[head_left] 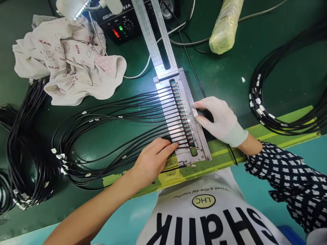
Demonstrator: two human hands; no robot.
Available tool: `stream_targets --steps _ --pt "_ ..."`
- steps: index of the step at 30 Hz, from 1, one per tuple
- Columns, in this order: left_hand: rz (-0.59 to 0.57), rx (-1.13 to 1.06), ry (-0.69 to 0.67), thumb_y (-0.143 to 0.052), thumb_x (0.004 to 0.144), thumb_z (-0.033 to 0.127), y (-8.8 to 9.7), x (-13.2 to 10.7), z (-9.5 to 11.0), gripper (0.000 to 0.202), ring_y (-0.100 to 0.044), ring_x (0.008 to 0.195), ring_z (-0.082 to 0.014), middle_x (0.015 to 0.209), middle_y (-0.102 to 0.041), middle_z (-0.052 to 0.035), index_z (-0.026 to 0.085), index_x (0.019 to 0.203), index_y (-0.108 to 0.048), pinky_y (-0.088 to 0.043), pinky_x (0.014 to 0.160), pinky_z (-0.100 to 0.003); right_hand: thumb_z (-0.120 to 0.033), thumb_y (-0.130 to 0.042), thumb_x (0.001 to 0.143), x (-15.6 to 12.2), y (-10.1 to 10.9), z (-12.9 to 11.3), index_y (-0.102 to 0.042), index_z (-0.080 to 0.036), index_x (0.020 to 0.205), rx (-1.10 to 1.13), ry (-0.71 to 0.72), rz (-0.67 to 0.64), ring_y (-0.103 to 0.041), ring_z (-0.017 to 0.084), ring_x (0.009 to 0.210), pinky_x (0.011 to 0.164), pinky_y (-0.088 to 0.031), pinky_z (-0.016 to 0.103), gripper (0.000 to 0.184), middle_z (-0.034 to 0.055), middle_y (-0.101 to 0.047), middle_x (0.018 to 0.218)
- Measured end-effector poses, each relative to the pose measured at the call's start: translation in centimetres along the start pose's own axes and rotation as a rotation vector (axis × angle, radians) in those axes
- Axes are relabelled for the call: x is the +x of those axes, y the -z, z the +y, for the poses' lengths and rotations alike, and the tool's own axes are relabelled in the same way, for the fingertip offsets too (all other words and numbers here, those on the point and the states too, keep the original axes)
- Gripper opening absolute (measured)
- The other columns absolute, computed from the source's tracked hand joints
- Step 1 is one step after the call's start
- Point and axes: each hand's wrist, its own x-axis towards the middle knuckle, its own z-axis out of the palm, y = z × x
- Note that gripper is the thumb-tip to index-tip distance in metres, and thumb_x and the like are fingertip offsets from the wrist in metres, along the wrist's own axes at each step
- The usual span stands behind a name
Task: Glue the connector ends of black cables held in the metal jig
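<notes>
A flat metal fixture (182,154) lies at the bench's front edge. A row of black cables (143,114) runs across it from the left, their small metal connectors with orange wires lined up over its long slot. My bare left hand (153,158) is at the fixture's lower left, thumb and fingertips pinched on one of the lowest cables. My right hand (221,119), in a white glove, has its thumb and forefinger against the fixture's right rail; its other fingers are partly hidden. One loose cable end (187,165) lies just below the fixture.
Coiled cable bundles lie at left (28,146) and right (258,98). Behind are a crumpled printed cloth (74,61), a black control box (120,25) with lit switches, a lamp (81,8) and a plastic-wrapped yellow roll (226,29). A metal arm (153,37) extends from the fixture.
</notes>
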Motion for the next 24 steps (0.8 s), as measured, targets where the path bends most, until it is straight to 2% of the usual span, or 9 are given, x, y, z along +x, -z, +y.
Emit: stream_targets --steps 3,6,9,14,18,24 --pt "0.057 0.285 0.013 -0.051 0.093 0.004 -0.7 -1.1 0.9 0.044 -0.056 0.097 -0.0232 0.105 -0.062 -0.0115 0.016 0.134 -0.059 -0.045 0.082 -0.036 -0.024 -0.059 0.091 0.0 0.0 0.0 -0.063 -0.027 0.124 0.006 0.006 0.003 -0.064 0.028 0.115 0.101 -0.05 0.051 0.033 0.0045 -0.069 0.12" --pt "0.02 0.449 -0.016 -0.051 0.092 0.006 -1.2 -2.0 1.5 0.05 -0.054 0.095 -0.025 0.103 -0.063 -0.0122 0.013 0.141 -0.055 -0.04 0.077 -0.037 -0.023 -0.059 0.091 0.0 -0.1 0.1 -0.064 -0.026 0.123 0.002 0.019 0.014 -0.064 0.028 0.114 0.101 -0.05 0.05 0.033 0.005 -0.069 0.12" --pt "0.0 0.412 -0.021 -0.056 0.09 0.007 -1.6 -2.0 1.3 0.051 -0.055 0.096 -0.0246 0.102 -0.064 -0.0109 0.011 0.141 -0.054 -0.039 0.076 -0.037 -0.023 -0.06 0.09 -0.1 -0.2 0.2 -0.064 -0.025 0.122 -0.006 0.027 0.023 -0.064 0.028 0.113 0.1 -0.05 0.05 0.032 0.0053 -0.069 0.119" --pt "0.157 0.272 -0.03 -0.062 0.088 0.005 -1.6 -1.4 0.9 0.034 -0.055 0.089 -0.0206 0.096 -0.064 -0.0096 0.01 0.121 -0.06 -0.045 0.076 -0.034 -0.021 -0.061 0.09 -0.3 -0.4 0.3 -0.065 -0.025 0.122 -0.034 0.043 0.047 -0.064 0.027 0.115 0.101 -0.049 0.048 0.032 0.0052 -0.069 0.12" --pt "0.212 0.191 0.019 -0.064 0.088 0.006 -1.2 -1.5 1.7 0.028 -0.056 0.087 -0.019 0.095 -0.061 -0.0102 0.01 0.116 -0.06 -0.051 0.075 -0.031 -0.019 -0.063 0.089 -0.4 -0.3 0.3 -0.065 -0.024 0.122 -0.042 0.051 0.049 -0.064 0.027 0.114 0.1 -0.05 0.047 0.033 0.0052 -0.07 0.119" --pt "0.262 0.153 0.097 -0.066 0.086 0.003 -1.9 -1.6 2.0 0.028 -0.06 0.096 -0.02 0.103 -0.062 -0.0118 0.01 0.112 -0.059 -0.055 0.086 -0.033 -0.02 -0.063 0.09 -0.3 -0.4 0.3 -0.064 -0.025 0.121 -0.044 0.046 0.055 -0.064 0.027 0.113 0.1 -0.05 0.047 0.032 0.0052 -0.07 0.119"
